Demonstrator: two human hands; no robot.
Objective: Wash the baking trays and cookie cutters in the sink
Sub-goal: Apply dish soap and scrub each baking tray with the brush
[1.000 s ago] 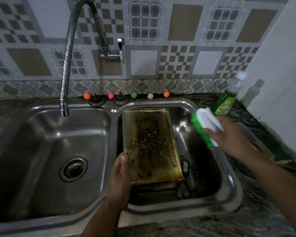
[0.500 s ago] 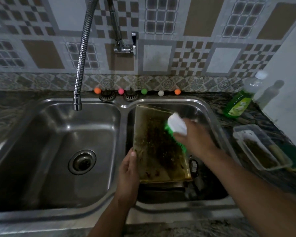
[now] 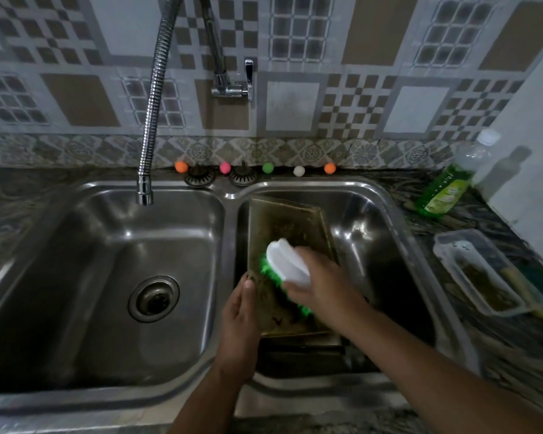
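Head view: the baking tray point(image 3: 284, 223), grimy and tilted, stands in the right basin of the sink point(image 3: 229, 195), at about 3 o'clock from the drain point(image 3: 153, 299). The left hand point(image 3: 240, 314) grips the tray's left edge, thumb on top. The right hand point(image 3: 322, 283) is wrapped around a white-handled scrub brush point(image 3: 287, 266), green bristles pressed on the tray. A soap bottle point(image 3: 449, 186) stands at 2 o'clock.

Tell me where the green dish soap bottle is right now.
In the head view the green dish soap bottle stands on the counter at the far right, beside the right basin and just behind the clear plastic container, close to the white wall.
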